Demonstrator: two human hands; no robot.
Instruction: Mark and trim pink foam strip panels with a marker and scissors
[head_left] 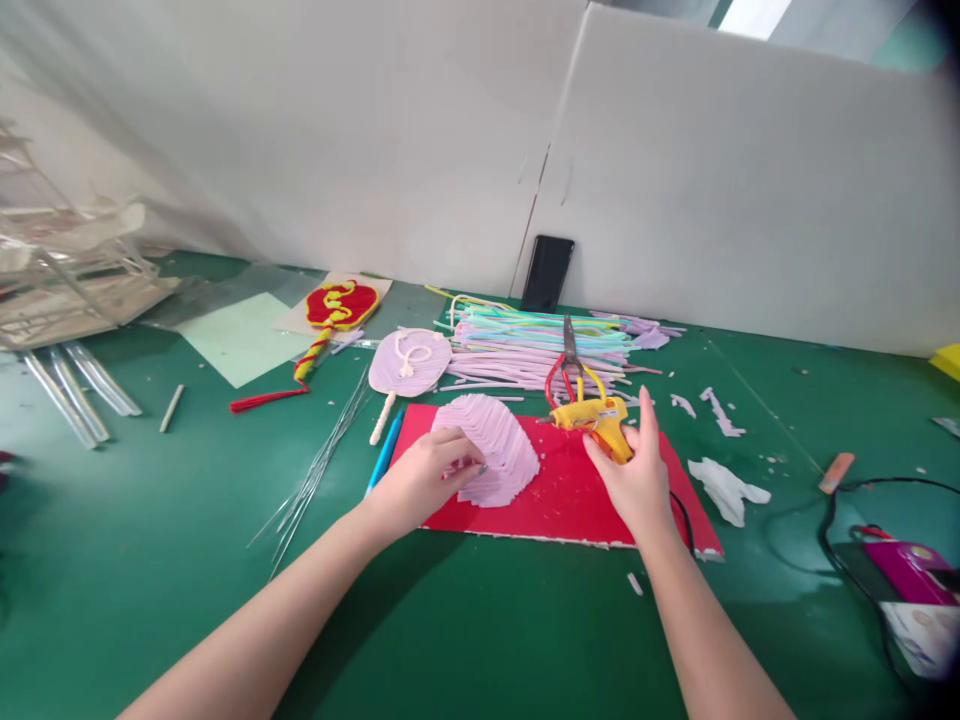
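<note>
A lilac, leaf-shaped piece built from rows of fuzzy strips lies on a red board. My left hand rests over its left side, thumb and fingertips pinched together; whatever they hold is too small to make out. At the board's right, my right hand is around the handle of a yellow glue gun, index finger stretched upward and thumb near the trigger. The gun's nozzle points left, toward the leaf-shaped piece. Part of its handle is hidden by my fingers.
Behind the board are pastel pipe cleaners, scissors and a phone against the wall. Left are a lilac fan, a red-yellow fan, thin wires and a blue pen. A crumpled tissue and black cable lie right.
</note>
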